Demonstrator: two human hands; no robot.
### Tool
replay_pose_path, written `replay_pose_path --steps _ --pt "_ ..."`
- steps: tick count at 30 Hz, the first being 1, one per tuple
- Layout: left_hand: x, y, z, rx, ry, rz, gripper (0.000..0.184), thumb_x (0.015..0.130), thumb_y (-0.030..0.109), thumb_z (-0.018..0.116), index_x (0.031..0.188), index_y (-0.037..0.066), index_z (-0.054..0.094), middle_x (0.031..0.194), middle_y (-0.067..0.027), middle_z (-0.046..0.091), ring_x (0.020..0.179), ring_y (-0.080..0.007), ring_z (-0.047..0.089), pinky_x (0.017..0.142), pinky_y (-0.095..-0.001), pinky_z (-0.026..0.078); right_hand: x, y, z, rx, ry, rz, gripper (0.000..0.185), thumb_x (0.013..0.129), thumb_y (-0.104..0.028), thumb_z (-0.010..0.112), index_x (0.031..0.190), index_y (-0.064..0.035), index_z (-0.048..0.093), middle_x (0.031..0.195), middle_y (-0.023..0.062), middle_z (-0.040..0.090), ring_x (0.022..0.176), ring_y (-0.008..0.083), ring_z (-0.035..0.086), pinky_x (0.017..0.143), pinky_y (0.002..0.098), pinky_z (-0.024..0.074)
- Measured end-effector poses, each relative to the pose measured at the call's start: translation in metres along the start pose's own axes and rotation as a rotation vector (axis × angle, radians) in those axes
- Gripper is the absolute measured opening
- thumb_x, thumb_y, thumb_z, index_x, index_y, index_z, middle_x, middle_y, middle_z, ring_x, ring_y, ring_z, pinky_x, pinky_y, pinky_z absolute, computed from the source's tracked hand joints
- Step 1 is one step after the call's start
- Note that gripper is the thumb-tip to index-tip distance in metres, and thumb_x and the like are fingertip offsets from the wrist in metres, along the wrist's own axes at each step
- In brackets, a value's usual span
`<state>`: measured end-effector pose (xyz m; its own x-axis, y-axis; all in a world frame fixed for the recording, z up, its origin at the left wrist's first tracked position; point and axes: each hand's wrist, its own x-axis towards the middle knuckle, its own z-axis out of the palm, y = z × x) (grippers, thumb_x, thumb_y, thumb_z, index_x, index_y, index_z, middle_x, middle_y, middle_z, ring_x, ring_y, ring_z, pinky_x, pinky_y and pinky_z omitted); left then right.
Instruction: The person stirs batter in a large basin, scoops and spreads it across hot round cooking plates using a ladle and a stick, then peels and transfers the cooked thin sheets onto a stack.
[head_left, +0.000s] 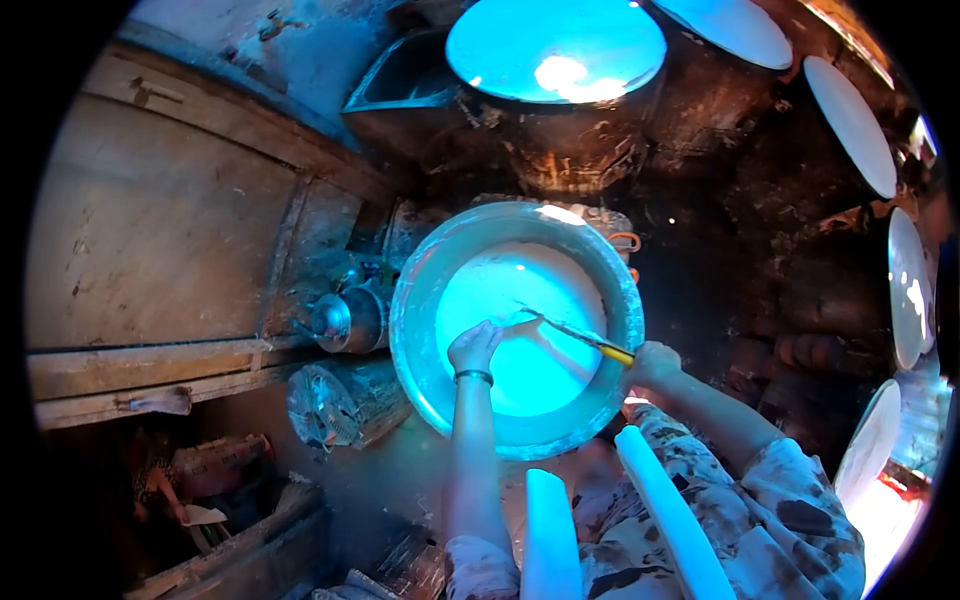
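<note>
A large round metal basin (pixel 412 385) stands in front of me, with a pale white substance (pixel 490 300) covering its bottom, tinted blue by the light. My left hand (pixel 476 346), with a band at the wrist, is over the basin's inside, its fingers drawn together; whatever they hold, if anything, is hidden. At the right rim, my right hand (pixel 655 364) is closed round the yellow handle of a long thin tool (pixel 575 331). Its dark shaft slants down to the left over the white substance, its tip close to my left hand. The tool's exact kind is unclear.
A metal kettle-like pot (pixel 345 320) and a dusty cylindrical container (pixel 325 405) stand left of the basin. Behind is a big dark drum (pixel 575 150) with a bright round top. Several pale discs (pixel 850 125) line the right. A wooden cabinet (pixel 160 230) is left; another person (pixel 160 480) is lower left.
</note>
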<state>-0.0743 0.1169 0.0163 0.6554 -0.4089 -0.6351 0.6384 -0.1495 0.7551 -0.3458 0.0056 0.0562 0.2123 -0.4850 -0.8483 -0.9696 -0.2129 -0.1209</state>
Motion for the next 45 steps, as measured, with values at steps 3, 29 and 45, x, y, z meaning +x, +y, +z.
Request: replay_pose_path --steps 3,29,45 --pt "-0.028 0.001 0.032 0.079 -0.074 -0.039 0.022 0.077 -0.006 0.059 0.097 -0.012 0.054 0.092 -0.0195 0.058 0.08 -0.0255 0.062 0.071 -0.0301 0.056 0.004 0.001 0.002 -0.016 0.004 -0.012 0.048 0.056 -0.036 0.075 0.096 -0.0094 0.064 0.094 0.007 0.063 0.087 0.0204 0.063 0.074 0.031 0.0501" --pt "-0.093 -0.07 0.038 0.199 0.097 -0.136 0.026 0.084 0.001 0.047 0.11 0.0 0.051 0.091 -0.0125 0.057 0.07 -0.0173 0.057 0.051 -0.0266 0.047 -0.029 0.0 0.02 0.221 -0.071 -0.322 0.036 0.065 -0.025 0.068 0.089 0.0018 0.063 0.08 0.0151 0.064 0.074 0.0236 0.064 0.065 0.034 0.0503" --pt "-0.15 -0.101 0.012 -0.502 -0.519 -0.491 0.035 0.086 0.033 0.051 0.106 0.005 0.05 0.083 -0.0091 0.061 0.068 -0.0215 0.061 0.054 -0.032 0.052 -0.135 -0.027 0.004 0.847 -0.254 -0.461 0.053 0.071 -0.025 0.069 0.107 0.0012 0.039 0.07 0.005 0.05 0.049 0.0105 0.046 0.041 0.0214 0.0348"
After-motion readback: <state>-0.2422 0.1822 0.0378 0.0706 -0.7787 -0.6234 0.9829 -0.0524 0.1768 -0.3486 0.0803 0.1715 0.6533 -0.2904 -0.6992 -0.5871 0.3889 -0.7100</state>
